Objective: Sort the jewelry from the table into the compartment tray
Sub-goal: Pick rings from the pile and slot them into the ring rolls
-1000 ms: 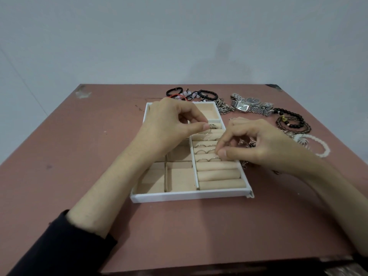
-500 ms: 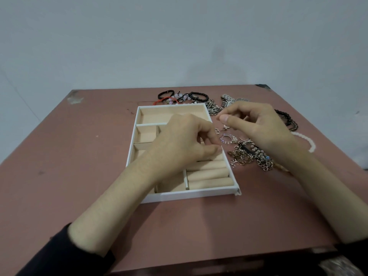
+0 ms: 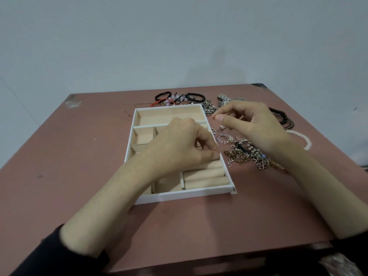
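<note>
Right grip [image 3: 253, 126] hangs above the loose jewelry to the right of the compartment tray [image 3: 137, 120]. Its thumb tip presses against the forefinger in a narrow pinch, and I cannot tell whether anything tiny sits in it. Left grip [image 3: 179, 148] lies over the tray with fingers curled and the thumb end down on the ring rolls [image 3: 205, 176], by the tray's right wall. Any ring beneath it is hidden.

The coming move, as I judge it, turns on what lies under the right pinch. A small earring [image 3: 222, 127] rests on the surface [image 3: 79, 156] almost directly below the thumb, just beside the tray's right wall. A thin hoop with pearls [image 3: 224, 138] lies a little nearer, and the chain pile [image 3: 247, 156] is nearer and further right again. All of these are outside the tray on its right, so the right grip is plainly the closer one and need only drop straight down. The rolls run left to right, so their slots lie left of and nearer than the pickup spot.
</note>
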`<state>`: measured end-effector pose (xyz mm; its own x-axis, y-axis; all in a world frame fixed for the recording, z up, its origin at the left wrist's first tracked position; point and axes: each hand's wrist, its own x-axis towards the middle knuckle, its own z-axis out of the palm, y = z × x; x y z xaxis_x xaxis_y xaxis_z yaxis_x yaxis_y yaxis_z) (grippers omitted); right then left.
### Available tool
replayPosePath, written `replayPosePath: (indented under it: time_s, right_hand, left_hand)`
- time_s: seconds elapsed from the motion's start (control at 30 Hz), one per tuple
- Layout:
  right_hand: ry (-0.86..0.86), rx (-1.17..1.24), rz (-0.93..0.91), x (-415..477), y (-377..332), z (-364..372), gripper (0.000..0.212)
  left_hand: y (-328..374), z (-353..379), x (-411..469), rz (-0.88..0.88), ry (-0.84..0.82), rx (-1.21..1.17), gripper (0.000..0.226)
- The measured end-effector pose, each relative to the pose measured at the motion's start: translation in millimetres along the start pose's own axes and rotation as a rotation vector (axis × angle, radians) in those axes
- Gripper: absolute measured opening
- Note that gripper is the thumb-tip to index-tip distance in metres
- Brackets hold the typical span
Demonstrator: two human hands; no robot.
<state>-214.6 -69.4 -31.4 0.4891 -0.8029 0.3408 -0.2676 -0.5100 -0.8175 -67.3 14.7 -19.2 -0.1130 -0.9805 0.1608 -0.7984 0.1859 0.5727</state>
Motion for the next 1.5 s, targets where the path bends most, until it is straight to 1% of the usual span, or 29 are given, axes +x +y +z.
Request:
replayPosePath:
  time_s: [0.2,0.33,0.53,0.7,0.83,0.93,1.0,1.07,1.2,1.3,1.4,1.5]
  right_hand:
    - [0.019,0.017,0.004,-1,-2,-2,0.005]
    - [0.049,0.061,0.017,-1,-3,-3,0.007]
    - [0.068,0.063,0.018,0,-3,-5,0.006]
    - [0.141,0.065,0.037,3,4,-7,0.007]
    - [0.192,0.078,0.071,6,8,-13,0.008]
    - [0.202,0.068,0.110,9,13,-24,0.009]
    - [0.192,0.049,0.135,12,17,-35,0.009]
    - [0.186,-0.013,0.167,17,23,-47,0.008]
    - [0.190,-0.267,0.207,26,32,-66,0.008]
    - [0.201,-0.419,0.230,24,37,-71,0.025]
    - [0.111,-0.510,0.270,19,43,-77,0.033]
    - [0.038,-0.582,0.260,17,45,-81,0.036]
  left_hand:
    - [0,-5,0,0.042,-0.036,0.013,0.012]
    - [2,-6,2,0.056,-0.053,0.037,0.009]
    - [3,-4,1,0.083,-0.073,0.091,0.011]
    - [4,-4,3,0.073,-0.076,0.119,0.012]
    - [3,-5,6,0.069,-0.108,0.132,0.015]
    - [3,-10,10,0.065,-0.130,0.095,0.011]
    - [5,-15,17,0.061,-0.106,0.068,0.007]
    - [9,-17,27,0.066,-0.060,0.053,0.006]
    - [16,-13,53,0.053,-0.039,0.041,0.007]
    - [21,-1,74,0.051,-0.059,0.044,0.011]
    - [25,13,95,0.039,-0.089,0.055,0.011]
    - [27,27,109,0.041,-0.100,0.096,0.015]
